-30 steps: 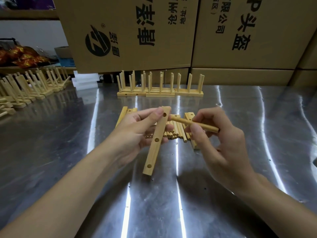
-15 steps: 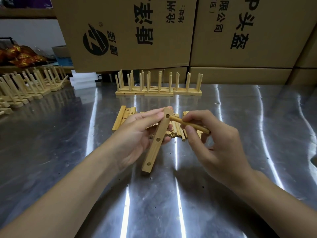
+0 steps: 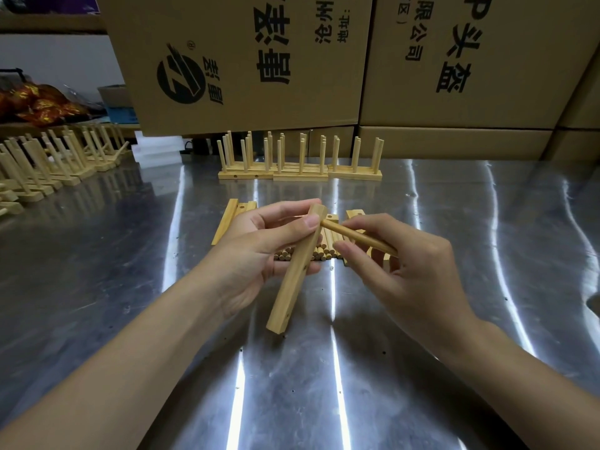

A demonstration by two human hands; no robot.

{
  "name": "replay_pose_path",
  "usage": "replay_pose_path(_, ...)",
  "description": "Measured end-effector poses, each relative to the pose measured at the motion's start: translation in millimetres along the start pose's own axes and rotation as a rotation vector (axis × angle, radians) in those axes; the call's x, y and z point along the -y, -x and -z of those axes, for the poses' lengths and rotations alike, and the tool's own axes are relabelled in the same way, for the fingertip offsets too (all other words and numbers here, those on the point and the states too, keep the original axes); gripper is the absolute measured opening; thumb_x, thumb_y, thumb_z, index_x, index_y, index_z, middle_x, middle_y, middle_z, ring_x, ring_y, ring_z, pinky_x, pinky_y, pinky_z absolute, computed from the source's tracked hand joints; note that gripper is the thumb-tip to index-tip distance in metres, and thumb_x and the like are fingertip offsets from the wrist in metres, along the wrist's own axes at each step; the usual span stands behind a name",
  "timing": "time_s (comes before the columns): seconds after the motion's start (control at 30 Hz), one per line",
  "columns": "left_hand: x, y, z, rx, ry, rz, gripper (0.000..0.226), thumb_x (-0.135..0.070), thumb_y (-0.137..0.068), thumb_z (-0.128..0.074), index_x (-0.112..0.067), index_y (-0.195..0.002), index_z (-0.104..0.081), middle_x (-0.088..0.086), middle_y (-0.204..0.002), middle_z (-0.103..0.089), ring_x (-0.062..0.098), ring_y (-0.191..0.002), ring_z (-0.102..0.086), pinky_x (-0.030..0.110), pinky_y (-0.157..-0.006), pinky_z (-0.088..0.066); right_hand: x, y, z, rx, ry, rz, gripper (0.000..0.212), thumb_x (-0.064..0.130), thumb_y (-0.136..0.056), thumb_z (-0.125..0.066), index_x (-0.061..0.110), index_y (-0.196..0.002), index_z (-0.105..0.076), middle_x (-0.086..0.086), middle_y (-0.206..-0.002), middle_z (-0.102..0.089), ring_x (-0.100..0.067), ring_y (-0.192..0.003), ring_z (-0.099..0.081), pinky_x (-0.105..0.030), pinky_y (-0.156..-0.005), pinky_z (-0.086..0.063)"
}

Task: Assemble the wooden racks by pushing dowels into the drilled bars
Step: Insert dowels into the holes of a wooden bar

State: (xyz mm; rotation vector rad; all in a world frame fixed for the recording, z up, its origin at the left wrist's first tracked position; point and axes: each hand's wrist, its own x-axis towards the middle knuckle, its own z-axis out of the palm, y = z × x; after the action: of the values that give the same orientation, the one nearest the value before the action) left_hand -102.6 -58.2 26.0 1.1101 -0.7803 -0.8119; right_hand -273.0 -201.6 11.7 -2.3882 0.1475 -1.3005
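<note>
- The left hand [image 3: 259, 254] gripped a drilled bar [image 3: 293, 277] near its upper end, thumb pressed on the near face and fingers curled behind it.
- The bar slanted, its upper end toward the far edge of the table [image 3: 324, 394] and its lower end toward the near edge. Whether the lower end touched the table could not be told.
- The right hand [image 3: 415, 280] pinched a dowel [image 3: 357, 237] between thumb and fingers, with the shaft lying across the fingers.
- The dowel's free tip met the bar's side just below the upper end, right beside the left thumb. The thumb hid the hole, so how far the tip had entered could not be told.
- Directly behind both hands, near the middle of the table, lay a pile of loose dowels [image 3: 326, 250], partly hidden by the bar and fingers.
- Spare bars [image 3: 227, 219] lay flat beside the pile on the left, and more showed behind the right fingers.
- Finished racks [image 3: 298, 173] stood upright in a row near the far edge, dowels pointing up.
- More racks [image 3: 58, 164] were lined up along the left edge.
- The table was bare polished metal with streaks of reflected light.
- Large printed cardboard boxes [image 3: 243, 60] were stacked behind the far edge, with white blocks [image 3: 156, 154] at their foot near the far left corner.
- Shiny red and gold packets [image 3: 35, 102] sat beyond the left edge.
</note>
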Motion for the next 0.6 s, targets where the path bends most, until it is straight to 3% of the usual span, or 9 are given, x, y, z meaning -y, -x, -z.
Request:
replay_pose_path(0.17,1.6,0.8,-1.6,0.002,-0.034,-0.027,0.04,-0.025,-0.083,-0.084,-0.019,-0.121,-0.08,0.006,-0.106,-0.079,0.018,-0.1,-0.076,0.035,-0.071,-0.064,-0.3,-1.0,1.9,-0.007,-0.108,-0.102,0.016,0.034,-0.099,-0.074,0.019,-0.098,-0.08,0.012,-0.075,-0.07,-0.014,-0.066,-0.065,-0.033,-0.059,-0.051)
replay_pose_path(0.3,1.5,2.2,-2.5,0.016,-0.071,-0.044,0.041,-0.028,-0.084,-0.085,-0.022,-0.124,-0.079,0.004,-0.105,-0.079,0.016,-0.1,-0.076,0.034,-0.074,-0.063,4.9,0.2,0.4,0.021,-0.349,-0.289,0.025,0.033,-0.102,-0.07,0.019,-0.083,-0.079,-0.002,-0.063,-0.066,-0.022,-0.057,-0.058,-0.048,-0.057,-0.049)
replay_pose_path(0.47,0.7,3.6,-2.3,-0.001,-0.199,-0.078,0.042,-0.036,-0.082,-0.086,-0.028,-0.122,-0.079,-0.001,-0.104,-0.079,0.014,-0.097,-0.075,0.038,-0.079,-0.063,6.4,-3.4,0.1,0.104,-0.639,-0.568,0.041,0.04,-0.097,-0.069,0.009,-0.071,-0.077,-0.008,-0.05,-0.056,-0.014,-0.047,-0.04,-0.02,-0.047,-0.035)
replay_pose_path(0.6,0.9,2.6,-2.2,-0.054,-0.249,-0.084,0.036,-0.04,-0.083,-0.086,-0.031,-0.118,-0.081,-0.003,-0.103,-0.078,0.012,-0.096,-0.075,0.041,-0.08,-0.064,3.9,-7.7,4.1,0.185,-0.574,-0.559,0.037,0.044,-0.097,-0.071,0.016,-0.075,-0.081,-0.006,-0.058,-0.065,-0.018,-0.052,-0.048,-0.022,-0.051,-0.04)
